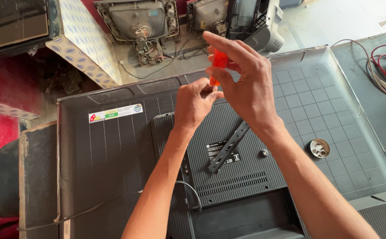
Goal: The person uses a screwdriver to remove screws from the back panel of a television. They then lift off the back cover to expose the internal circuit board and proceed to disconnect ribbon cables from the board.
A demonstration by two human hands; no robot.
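A flat-panel television (113,146) lies face down, its dark grey back cover up. My right hand (246,84) grips the orange handle of a screwdriver (219,62) held upright above the upper middle of the cover. My left hand (195,104) pinches at the screwdriver's lower end, fingers closed around the shaft or tip; what it pinches is hidden. A dark metal mounting bracket (228,147) lies diagonally on the raised rear housing (241,177) just below my hands.
A small round container (320,148) sits on the cover's right side. Red and white cables (383,66) lie at the far right. Old tube television chassis (140,22) stand beyond the far edge. A black cable (188,188) trails off the housing.
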